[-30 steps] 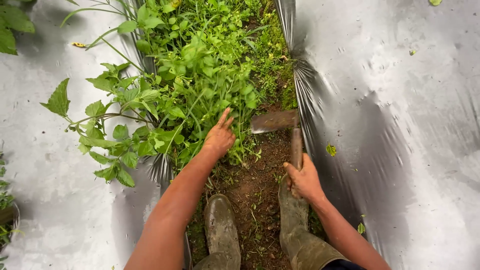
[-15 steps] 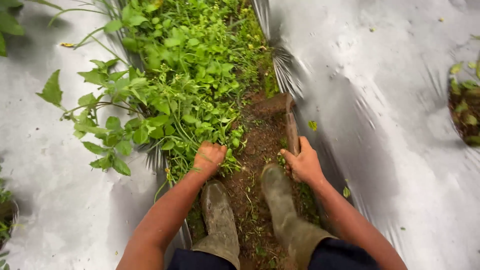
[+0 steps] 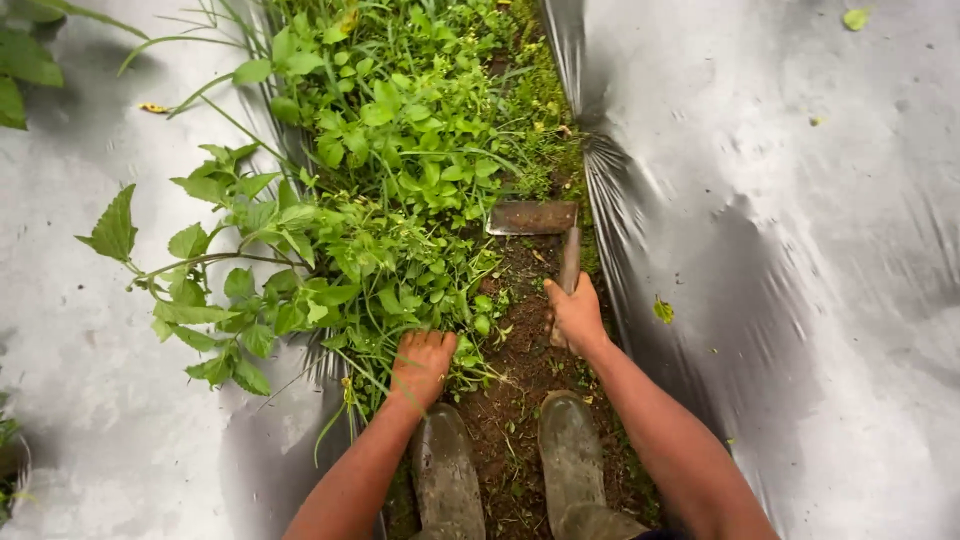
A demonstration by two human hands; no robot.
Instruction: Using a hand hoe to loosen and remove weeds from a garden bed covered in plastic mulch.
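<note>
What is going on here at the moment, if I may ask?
A person stands in a furrow between two silver plastic sheets. The left hand is closed on a clump of weeds near its base. The right hand grips the handle of a hoe, whose blade rests at the edge of the weeds above bare soil.

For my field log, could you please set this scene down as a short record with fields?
Setting: soil strip between two silver plastic sheets
Left hand: closed on a clump of weeds near their base
Right hand: grips the handle of a hoe
Hoe blade: flat, rusty, at the weeds' edge; whether it touches the ground cannot be told
Boots: two muddy ones, on the soil below the hands
Loose leaf: on the right sheet
</note>
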